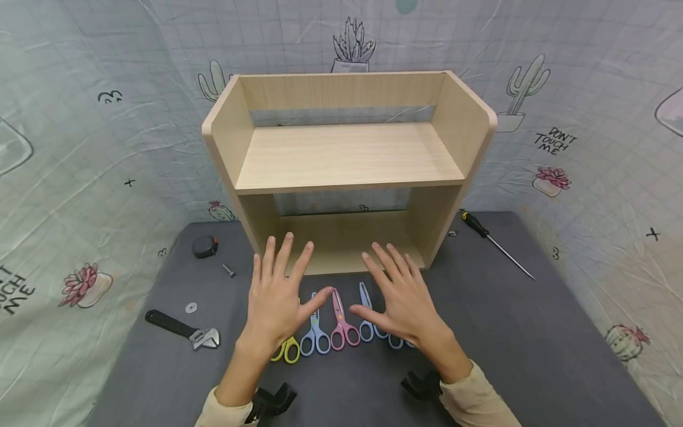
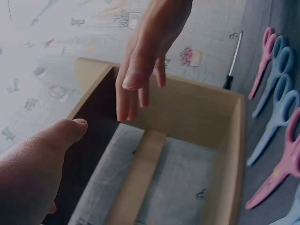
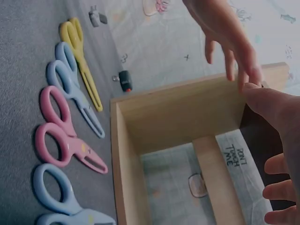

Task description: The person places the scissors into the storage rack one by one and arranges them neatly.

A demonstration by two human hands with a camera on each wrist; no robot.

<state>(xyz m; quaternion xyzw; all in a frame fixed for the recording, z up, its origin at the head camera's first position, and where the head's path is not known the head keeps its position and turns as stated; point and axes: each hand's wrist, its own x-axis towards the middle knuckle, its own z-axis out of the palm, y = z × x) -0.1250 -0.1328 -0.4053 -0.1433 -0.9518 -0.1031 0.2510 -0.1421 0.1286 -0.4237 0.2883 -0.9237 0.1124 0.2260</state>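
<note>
A grey desk [image 1: 533, 332] carries a two-tier wooden shelf [image 1: 347, 160] at its back edge. In front of it, the left hand [image 1: 274, 299] and right hand [image 1: 402, 296] hover flat with fingers spread, holding nothing, just above a row of scissors: yellow [image 1: 288, 350], blue [image 1: 316, 338], pink [image 1: 341, 326].
</note>
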